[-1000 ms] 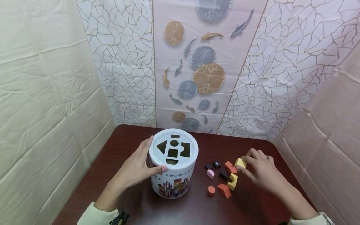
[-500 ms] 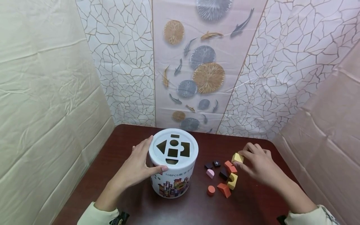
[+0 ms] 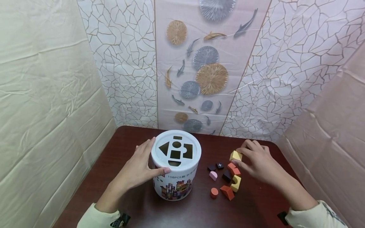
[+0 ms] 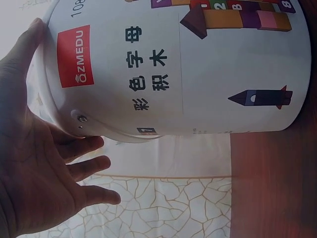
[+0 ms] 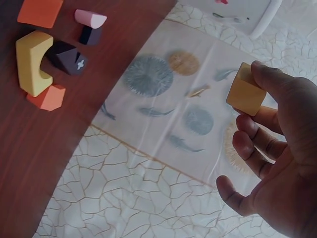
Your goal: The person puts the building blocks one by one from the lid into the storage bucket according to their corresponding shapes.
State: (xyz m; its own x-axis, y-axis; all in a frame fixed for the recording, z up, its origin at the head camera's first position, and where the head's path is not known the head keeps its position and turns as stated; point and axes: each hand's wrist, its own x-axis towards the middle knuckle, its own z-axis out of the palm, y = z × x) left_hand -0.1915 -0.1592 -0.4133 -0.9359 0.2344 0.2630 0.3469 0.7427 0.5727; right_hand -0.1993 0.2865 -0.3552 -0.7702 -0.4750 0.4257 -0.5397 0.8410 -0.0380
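Slotted-lid bucket (image 3: 176, 164), contents hidden

Right hand (image 5: 282, 163) pinching a yellow block (image 5: 245, 90) in the air.

The block sits between thumb and fingertips, clear of the dark red table (image 5: 54, 129). Near the table's edge lie a yellow arch block (image 5: 30, 62), an orange block (image 5: 48, 97) touching it, a dark block (image 5: 67, 56), a pink half-round (image 5: 90, 18) and another orange piece (image 5: 39, 11). A white container's edge (image 5: 247, 12) shows at the top.
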